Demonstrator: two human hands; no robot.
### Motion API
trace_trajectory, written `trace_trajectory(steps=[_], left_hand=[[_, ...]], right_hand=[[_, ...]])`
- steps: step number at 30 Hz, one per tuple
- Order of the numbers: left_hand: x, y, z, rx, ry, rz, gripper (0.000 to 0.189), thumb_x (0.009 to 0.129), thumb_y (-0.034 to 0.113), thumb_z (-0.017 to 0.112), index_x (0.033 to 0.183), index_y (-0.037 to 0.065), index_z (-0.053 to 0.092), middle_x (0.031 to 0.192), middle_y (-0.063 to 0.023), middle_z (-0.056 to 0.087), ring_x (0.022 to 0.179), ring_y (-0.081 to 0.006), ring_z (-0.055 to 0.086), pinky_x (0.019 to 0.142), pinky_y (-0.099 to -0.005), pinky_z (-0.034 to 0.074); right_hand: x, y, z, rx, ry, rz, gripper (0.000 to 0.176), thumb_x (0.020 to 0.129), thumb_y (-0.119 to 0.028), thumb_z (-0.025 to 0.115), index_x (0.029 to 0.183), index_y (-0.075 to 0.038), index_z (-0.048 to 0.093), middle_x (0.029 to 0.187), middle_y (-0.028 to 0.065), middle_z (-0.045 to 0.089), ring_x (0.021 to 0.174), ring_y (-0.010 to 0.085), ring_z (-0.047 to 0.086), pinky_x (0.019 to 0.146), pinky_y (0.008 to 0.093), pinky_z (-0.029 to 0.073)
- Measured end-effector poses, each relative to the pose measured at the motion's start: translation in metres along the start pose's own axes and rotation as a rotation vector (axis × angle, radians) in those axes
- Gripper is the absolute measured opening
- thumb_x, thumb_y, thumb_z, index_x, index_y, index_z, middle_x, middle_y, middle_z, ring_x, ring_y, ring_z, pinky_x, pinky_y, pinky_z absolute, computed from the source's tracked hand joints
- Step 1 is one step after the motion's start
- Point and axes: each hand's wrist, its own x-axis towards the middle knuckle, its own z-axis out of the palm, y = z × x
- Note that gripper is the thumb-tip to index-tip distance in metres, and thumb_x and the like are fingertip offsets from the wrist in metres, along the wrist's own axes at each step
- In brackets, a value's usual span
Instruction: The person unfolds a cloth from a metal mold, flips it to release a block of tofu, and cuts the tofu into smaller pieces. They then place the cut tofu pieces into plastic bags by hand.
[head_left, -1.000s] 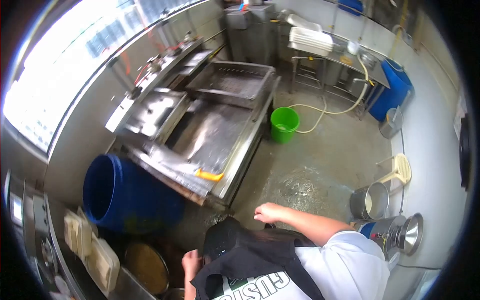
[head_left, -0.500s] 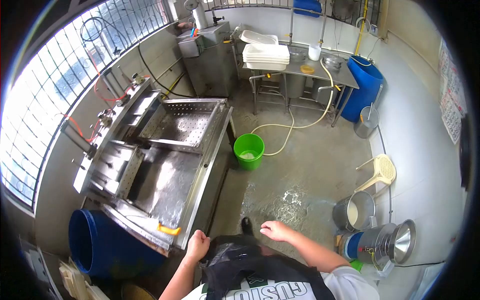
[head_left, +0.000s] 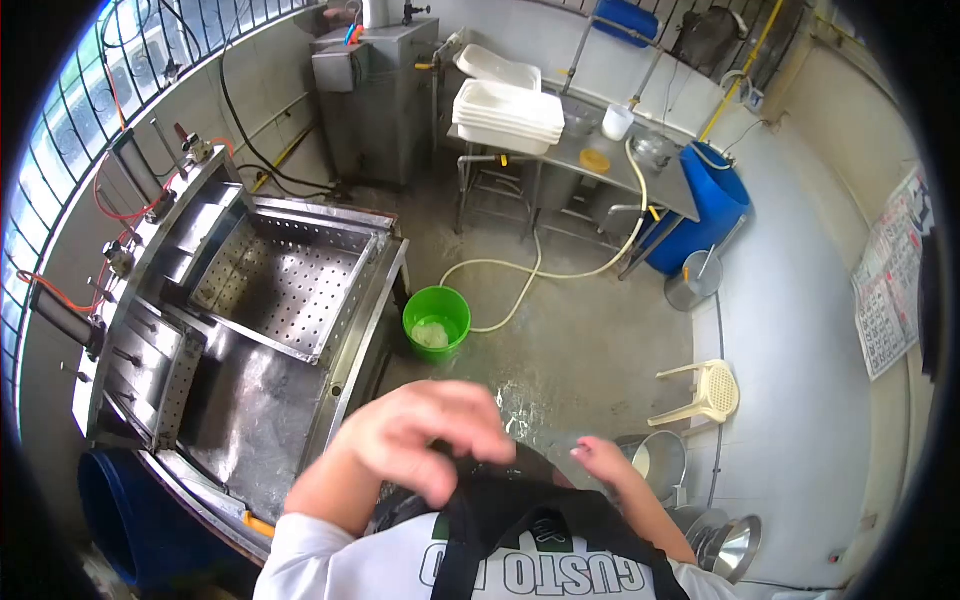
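My left hand [head_left: 428, 430] is raised in front of my chest, fingers loosely bent and apart, with nothing in it. It is near the black apron [head_left: 500, 510]. My right hand [head_left: 602, 460] hangs lower at my right side, empty, its fingers loosely stretched. A green bucket [head_left: 437, 322] with something whitish inside stands on the floor ahead. To my left is a steel press table [head_left: 255, 400] holding a perforated metal tray [head_left: 285, 285]. A yellow-handled tool [head_left: 258, 524] lies at its near edge.
A steel table [head_left: 660, 180] at the back bears stacked white trays [head_left: 507, 115]. A hose [head_left: 560, 272] crosses the floor. Blue barrels [head_left: 700, 215] stand behind and at near left. A cream stool [head_left: 708, 392] and a steel pot [head_left: 668, 465] line the right wall.
My left hand has risen from beside the press table to in front of my chest, its fingers opening. The view has turned right, and my right hand stays low at my side.
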Motion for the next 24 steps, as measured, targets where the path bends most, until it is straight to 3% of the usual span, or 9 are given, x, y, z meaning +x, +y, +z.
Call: trace_trajectory(steps=[3, 6, 9, 12, 16, 19, 20, 22, 24], left_hand=[[0.064, 0.034, -0.017, -0.217, -0.427, 0.293, 0.050, 0.099, 0.043, 0.070, 0.114, -0.004, 0.074, 0.098, -0.0154, 0.060, 0.072, -0.0289, 0.061, 0.065, -0.0399, 0.053], [0.114, 0.039, -0.010, -0.197, -0.302, 0.342, 0.035, 0.091, 0.044, 0.080, 0.124, 0.033, 0.076, 0.097, -0.0078, 0.062, 0.060, -0.0155, 0.058, 0.051, -0.0276, 0.041], [0.133, 0.008, -0.033, -0.175, -0.410, 0.295, 0.040, 0.102, 0.038, 0.068, 0.118, 0.001, 0.072, 0.103, -0.0197, 0.063, 0.070, -0.0268, 0.061, 0.056, -0.0358, 0.046], [0.151, 0.002, -0.027, -0.045, -0.244, 0.197, 0.029, 0.099, 0.037, 0.071, 0.126, 0.028, 0.074, 0.095, -0.0089, 0.061, 0.064, -0.0204, 0.061, 0.052, -0.0316, 0.045], [0.160, -0.004, -0.027, 0.092, -0.153, 0.082, 0.037, 0.102, 0.044, 0.066, 0.105, 0.010, 0.080, 0.095, -0.0101, 0.062, 0.067, -0.0222, 0.062, 0.054, -0.0327, 0.049], [0.101, -0.030, -0.029, 0.169, 0.123, -0.153, 0.041, 0.102, 0.038, 0.066, 0.104, -0.002, 0.074, 0.091, -0.0152, 0.066, 0.072, -0.0305, 0.065, 0.060, -0.0384, 0.050], [0.087, -0.040, -0.005, 0.493, 0.592, -0.284, 0.036, 0.100, 0.035, 0.069, 0.094, -0.001, 0.073, 0.086, -0.0120, 0.065, 0.073, -0.0301, 0.064, 0.064, -0.0382, 0.050], [0.045, -0.065, 0.000, 0.735, 1.022, -1.068, 0.019, 0.095, 0.017, 0.069, 0.087, 0.001, 0.063, 0.084, -0.0122, 0.061, 0.077, -0.0322, 0.061, 0.068, -0.0403, 0.049], [-0.038, -0.105, 0.029, 1.339, 0.851, -1.564, 0.018, 0.090, 0.013, 0.070, 0.100, 0.001, 0.060, 0.095, -0.0194, 0.064, 0.094, -0.0400, 0.065, 0.080, -0.0475, 0.053]], right_hand=[[0.017, 0.013, -0.024, 0.053, 0.074, 0.095, 0.049, 0.096, -0.041, 0.068, 0.125, -0.001, 0.066, 0.115, 0.0219, 0.073, 0.107, 0.0386, 0.070, 0.093, 0.0460, 0.055], [0.048, 0.032, -0.027, 0.072, 0.037, 0.061, 0.048, 0.095, -0.040, 0.069, 0.124, -0.002, 0.067, 0.113, 0.0215, 0.073, 0.106, 0.0381, 0.070, 0.092, 0.0453, 0.055], [0.097, 0.036, -0.037, 0.023, -0.086, 0.011, 0.047, 0.095, -0.038, 0.069, 0.124, -0.001, 0.067, 0.113, 0.0221, 0.073, 0.106, 0.0380, 0.070, 0.092, 0.0449, 0.056], [0.170, 0.035, -0.048, 0.034, -0.162, -0.063, 0.046, 0.095, -0.037, 0.069, 0.123, -0.001, 0.067, 0.113, 0.0223, 0.073, 0.106, 0.0383, 0.070, 0.092, 0.0453, 0.055], [0.276, -0.011, -0.090, 0.034, -0.224, -0.234, 0.041, 0.097, -0.035, 0.066, 0.119, 0.000, 0.067, 0.112, 0.0224, 0.073, 0.105, 0.0385, 0.070, 0.090, 0.0469, 0.055], [0.344, -0.067, -0.106, -0.033, -0.143, -0.403, 0.037, 0.097, -0.033, 0.068, 0.118, -0.002, 0.068, 0.107, 0.0237, 0.073, 0.102, 0.0411, 0.071, 0.089, 0.0478, 0.056], [0.366, -0.084, -0.104, 0.003, -0.090, -0.488, 0.037, 0.097, -0.032, 0.068, 0.119, -0.002, 0.068, 0.107, 0.0238, 0.073, 0.102, 0.0412, 0.071, 0.089, 0.0474, 0.056], [0.392, -0.136, -0.106, -0.041, -0.092, -0.570, 0.039, 0.097, -0.033, 0.068, 0.119, -0.001, 0.068, 0.108, 0.0236, 0.074, 0.103, 0.0398, 0.071, 0.090, 0.0466, 0.056], [0.403, -0.184, -0.093, -0.047, -0.165, -0.666, 0.039, 0.097, -0.032, 0.068, 0.120, -0.002, 0.068, 0.107, 0.0232, 0.074, 0.103, 0.0379, 0.072, 0.090, 0.0457, 0.056]])
